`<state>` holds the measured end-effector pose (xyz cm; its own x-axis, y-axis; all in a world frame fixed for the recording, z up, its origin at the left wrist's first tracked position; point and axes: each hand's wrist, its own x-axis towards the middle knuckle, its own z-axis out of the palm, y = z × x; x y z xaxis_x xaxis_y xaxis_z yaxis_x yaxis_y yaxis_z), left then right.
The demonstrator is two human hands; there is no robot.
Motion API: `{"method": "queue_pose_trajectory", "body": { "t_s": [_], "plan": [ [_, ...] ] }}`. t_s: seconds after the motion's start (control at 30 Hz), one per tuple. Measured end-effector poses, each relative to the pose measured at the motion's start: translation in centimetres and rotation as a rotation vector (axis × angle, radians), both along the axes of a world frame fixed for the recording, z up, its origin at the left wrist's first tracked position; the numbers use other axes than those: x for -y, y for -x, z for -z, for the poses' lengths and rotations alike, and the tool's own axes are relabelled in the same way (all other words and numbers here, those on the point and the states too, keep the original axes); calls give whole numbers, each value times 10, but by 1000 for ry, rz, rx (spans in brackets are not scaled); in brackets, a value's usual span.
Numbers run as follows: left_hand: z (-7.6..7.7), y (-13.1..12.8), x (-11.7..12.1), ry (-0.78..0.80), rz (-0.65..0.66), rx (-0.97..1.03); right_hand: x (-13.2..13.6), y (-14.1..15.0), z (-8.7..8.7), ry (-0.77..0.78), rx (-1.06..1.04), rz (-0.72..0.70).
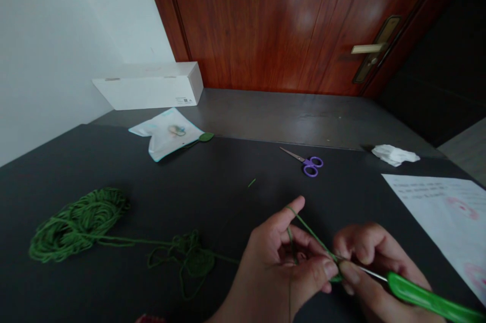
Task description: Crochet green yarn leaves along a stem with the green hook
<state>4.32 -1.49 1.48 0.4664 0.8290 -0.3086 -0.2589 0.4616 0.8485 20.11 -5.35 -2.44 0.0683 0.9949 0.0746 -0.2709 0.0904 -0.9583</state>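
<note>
Green yarn [310, 231] runs over the raised index finger of my left hand [283, 262] and down to a small green crocheted piece [336, 278]. The thumb and fingers of that hand pinch the piece. My right hand [379, 267] grips a crochet hook [417, 295] with a green handle and a thin metal shaft. Its tip meets the work between both hands, mostly hidden by the fingers. To the left lies a skein of green yarn [81, 221], whose strand leads through a loose tangle [190, 257] toward my left hand.
Purple-handled scissors [304, 162] lie beyond my hands, near a short yarn snippet [251, 182]. A white pouch [170, 135] with a green leaf-shaped piece [206, 136] sits before a long white box [152, 85]. At right are crumpled tissue [395, 155] and a printed sheet [444, 211].
</note>
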Motion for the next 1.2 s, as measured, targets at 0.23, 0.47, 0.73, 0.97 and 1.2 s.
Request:
{"method": "queue_pose_trajectory", "body": {
  "t_s": [0.23,0.47,0.73,0.97,1.2],
  "plan": [
    [4,1,-1,16,-17,19,-2,3,-4,141,-161,-66],
    [6,2,-5,27,-28,18,-3,2,-5,146,-148,-110],
    [2,2,-6,17,-44,17,-3,2,-3,42,-5,-34],
    [6,-5,2,167,-143,226,-3,1,-1,38,-29,8],
    [9,-7,3,143,-214,182,-2,4,-1,10,37,18]
  ]
}}
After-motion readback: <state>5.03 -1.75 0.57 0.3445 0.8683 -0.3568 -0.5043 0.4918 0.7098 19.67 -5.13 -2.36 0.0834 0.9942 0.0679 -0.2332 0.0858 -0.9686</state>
